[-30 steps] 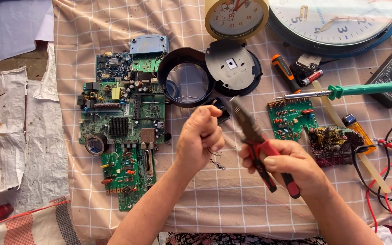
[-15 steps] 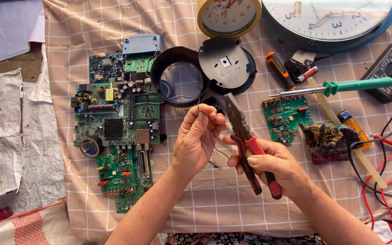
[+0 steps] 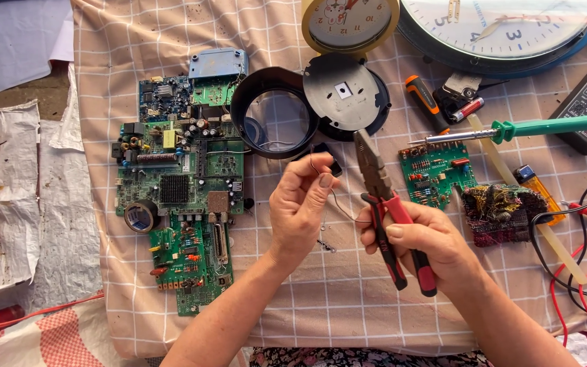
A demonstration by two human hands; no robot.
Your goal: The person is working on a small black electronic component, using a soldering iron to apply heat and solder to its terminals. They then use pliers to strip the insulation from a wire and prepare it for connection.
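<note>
Thin dark wire (image 3: 338, 204) is the thing in hand: its upper end is pinched between thumb and forefinger of the left hand (image 3: 300, 207), raised above the checked cloth (image 3: 348, 299) on the table, and from there it loops down and to the right toward the right hand (image 3: 421, 238). Its long run lies roughly sideways between the two hands, sagging in the middle; whether the far end touches the right hand I cannot tell. A small metal bit (image 3: 326, 246) lies or hangs just below, between the hands.

That right hand is closed around the red-and-black handles of combination pliers (image 3: 390, 211), whose nose points up and slightly left; the jaws look together and hold nothing. The wire lies just left of the plier handles, so the left hand has it and the pliers stand right beside it.

Beyond the pliers' nose lie a black round clock back (image 3: 345, 92) and a black ring with clear lens (image 3: 273, 112). Green circuit boards (image 3: 185, 177) sit well to the left; a small green board (image 3: 436, 171) and a green-handled soldering iron (image 3: 511, 130) lie to the right.
</note>
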